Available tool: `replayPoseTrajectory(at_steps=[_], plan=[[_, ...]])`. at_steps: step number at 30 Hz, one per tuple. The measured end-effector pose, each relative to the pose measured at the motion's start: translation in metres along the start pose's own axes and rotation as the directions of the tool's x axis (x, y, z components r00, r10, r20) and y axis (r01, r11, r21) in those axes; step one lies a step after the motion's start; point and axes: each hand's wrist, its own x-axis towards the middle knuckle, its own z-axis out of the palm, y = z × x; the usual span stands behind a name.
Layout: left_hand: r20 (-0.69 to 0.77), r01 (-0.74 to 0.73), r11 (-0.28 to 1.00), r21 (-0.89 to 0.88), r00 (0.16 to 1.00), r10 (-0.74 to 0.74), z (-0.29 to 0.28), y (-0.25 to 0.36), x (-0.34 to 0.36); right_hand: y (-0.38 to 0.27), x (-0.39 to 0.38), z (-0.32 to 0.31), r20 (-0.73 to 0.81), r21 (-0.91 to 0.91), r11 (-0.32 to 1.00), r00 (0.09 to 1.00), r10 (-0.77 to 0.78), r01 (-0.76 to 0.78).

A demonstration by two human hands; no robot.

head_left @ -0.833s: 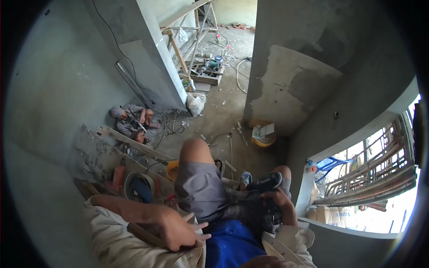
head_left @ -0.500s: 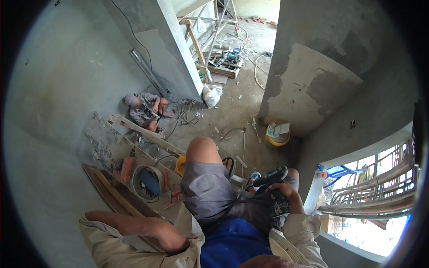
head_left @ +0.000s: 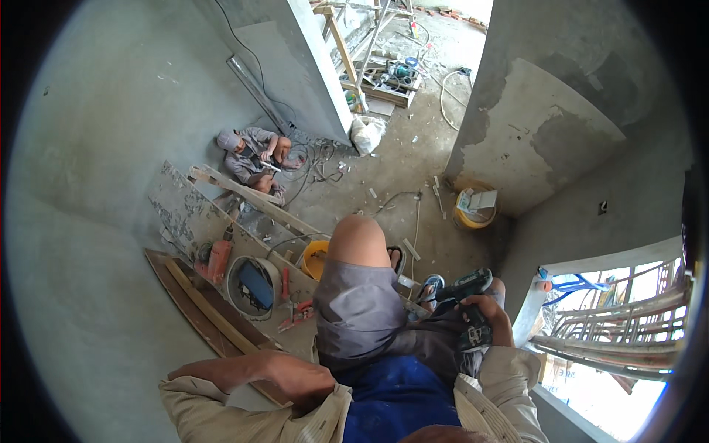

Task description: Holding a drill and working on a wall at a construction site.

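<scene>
the right hand [head_left: 484, 308] wraps the handle of a dark green cordless drill [head_left: 471, 285], a closed, firm-looking hold above the battery end; the drill sits over the right thigh, beside the right knee, its nose seeming to point across between the legs. the left hand [head_left: 309, 387] bends in against the open front of the beige shirt [head_left: 221, 413]; its fingers are hidden there, so i cannot tell whether they pinch anything or how wide they are. whether a bit is fitted is too small to tell. to hold the drill well like this, i would keep the index finger off the trigger while the left hand is busy, let the thigh take some of the weight, and keep the nose clear of the knee, the sandalled foot [head_left: 430, 288] and the loose shirt. the red-handled pliers [head_left: 295, 316], grey bucket [head_left: 255, 315] and orange-red power tool [head_left: 219, 260] lie to the left, so reaching there is best done with the drill held steady.
</scene>
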Motion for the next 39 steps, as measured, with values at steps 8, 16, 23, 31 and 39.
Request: replayPoseTrajectory(at_steps=[8, 16, 23, 31, 39], plan=[[-0.004, -0.047, 0.999, 0.016, 0.999, 0.047, -0.014, 0.007, 0.002, 0.012, 0.014, -0.009, -0.019, 0.011, 0.998, 0.998, 0.06, -0.06], [-0.027, 0.027, 0.997, 0.071, 0.999, -0.025, -0.03, 0.028, -0.008, 0.008, 0.011, -0.004, -0.016, 0.012, 1.0, 0.999, 0.028, -0.028], [0.093, 0.158, 0.915, 0.37, 0.974, -0.206, -0.052, 0.049, -0.027, 0.0, -0.001, 0.008, -0.012, -0.014, 0.997, 0.997, -0.074, 0.073], [0.127, 0.176, 0.859, 0.481, 0.955, -0.268, -0.073, 0.101, -0.059, -0.003, -0.002, 0.014, -0.045, 0.076, 0.994, 0.997, -0.07, 0.073], [-0.349, -0.251, 0.932, 0.26, 0.876, 0.333, -0.09, 0.112, -0.068, -0.008, -0.007, 0.018, -0.038, -0.03, 0.993, 0.992, -0.118, 0.117]])
